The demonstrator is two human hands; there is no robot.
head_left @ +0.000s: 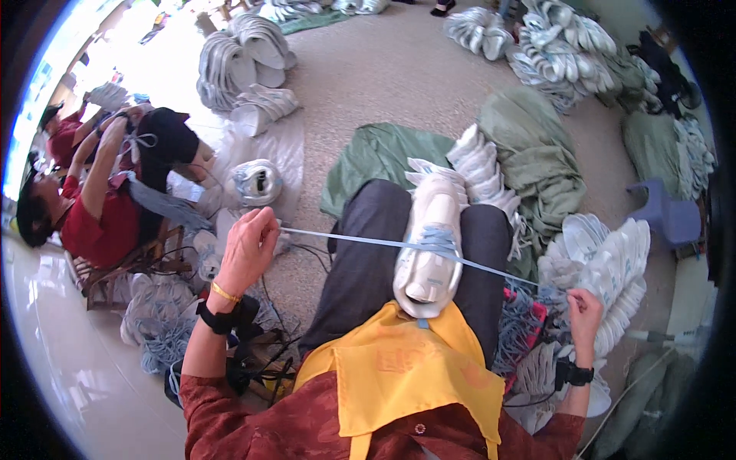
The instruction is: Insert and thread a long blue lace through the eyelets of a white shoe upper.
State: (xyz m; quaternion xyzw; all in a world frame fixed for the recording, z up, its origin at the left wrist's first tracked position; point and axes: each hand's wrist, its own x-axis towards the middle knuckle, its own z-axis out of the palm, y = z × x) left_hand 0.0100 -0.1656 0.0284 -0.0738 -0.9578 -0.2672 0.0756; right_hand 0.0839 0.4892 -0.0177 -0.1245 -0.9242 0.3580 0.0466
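A white sneaker [426,277] rests on my lap between my thighs, its heel opening toward me. Light blue laces cross its tongue. From it a shoelace [345,238] runs taut out to both sides. My left hand [251,244], raised out to the left, pinches one end. Far out to the right, my right hand [585,314] has thumb and fingers closed on the other end, near a stack of white shoes. A yellow apron [414,376] covers my front, just below the sneaker's heel.
Stacked white shoes [606,268] stand at my right, beside a pink-rimmed basket [537,326] of blue laces. Green sacks [529,146] lie ahead. A purple stool [671,215] is at far right. Left, a person in red [100,222] sits near a single shoe [255,184].
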